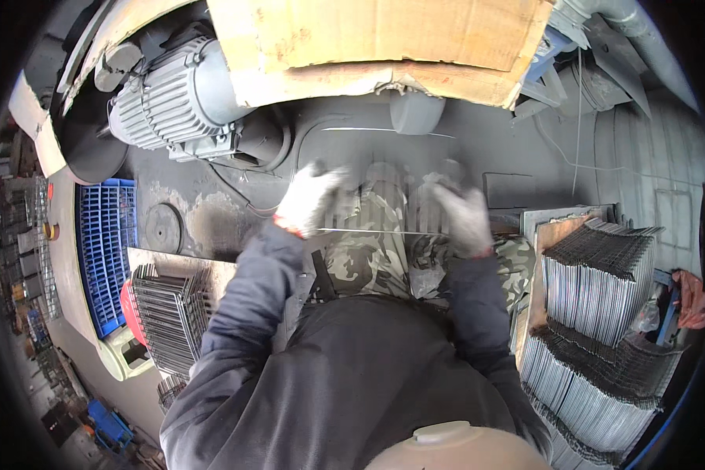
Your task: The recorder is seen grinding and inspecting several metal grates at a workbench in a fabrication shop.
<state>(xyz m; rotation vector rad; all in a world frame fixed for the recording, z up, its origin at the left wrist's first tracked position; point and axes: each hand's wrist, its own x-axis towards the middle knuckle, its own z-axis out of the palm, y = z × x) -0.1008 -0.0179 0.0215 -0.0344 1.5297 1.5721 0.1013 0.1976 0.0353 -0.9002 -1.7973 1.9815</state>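
Note:
My left hand [309,202], in a pale glove with a red-edged cuff, grips the left end of a thin slotted metal piece [431,213]. At the other end my right hand [464,215], also gloved, is closed on it. Motion smears the piece, so only grey upright bars and a bright straight lower edge show, and its exact kind is unclear. It is held above my camouflage-trousered lap [360,262]. Beyond it, a grey rounded part [417,113] sticks out under a cardboard sheet [384,39].
To the right, several stacks of thin metal pieces [591,286] stand on edge; a similar stack [168,317] sits at left. A grey motor [176,98] is at the far left, above a blue plastic crate [108,251]. A red cloth [691,300] hangs at far right.

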